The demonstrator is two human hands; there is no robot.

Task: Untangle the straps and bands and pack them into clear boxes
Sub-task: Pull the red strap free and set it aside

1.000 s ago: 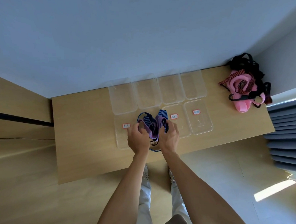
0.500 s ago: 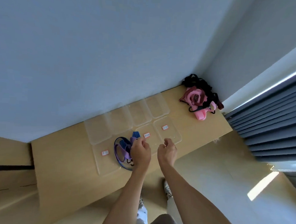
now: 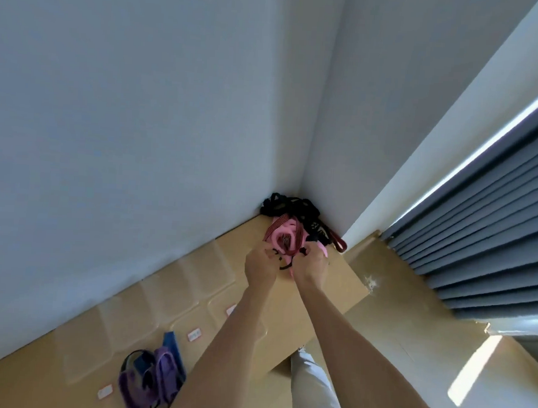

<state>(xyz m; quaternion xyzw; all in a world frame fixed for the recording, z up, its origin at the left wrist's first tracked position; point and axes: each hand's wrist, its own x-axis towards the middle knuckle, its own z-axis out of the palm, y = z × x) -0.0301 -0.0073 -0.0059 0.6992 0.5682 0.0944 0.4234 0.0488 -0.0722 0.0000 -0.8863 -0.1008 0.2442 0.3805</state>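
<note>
Frame centre: both hands at the tangled pile (image 3: 291, 223) of pink and black straps in the tabletop (image 3: 328, 288) corner. Left hand (image 3: 260, 263) curled, pinching a black strap; right hand (image 3: 312, 265) curled round the pink band (image 3: 283, 239). Lower left: purple and blue straps (image 3: 152, 378) lie on the clear boxes (image 3: 192, 281).

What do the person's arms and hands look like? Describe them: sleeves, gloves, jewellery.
Both forearms are bare up to the frame's edge, with no sleeves in view. The left hand and right hand wear no gloves; no watch, ring or bracelet shows on either wrist.
</note>
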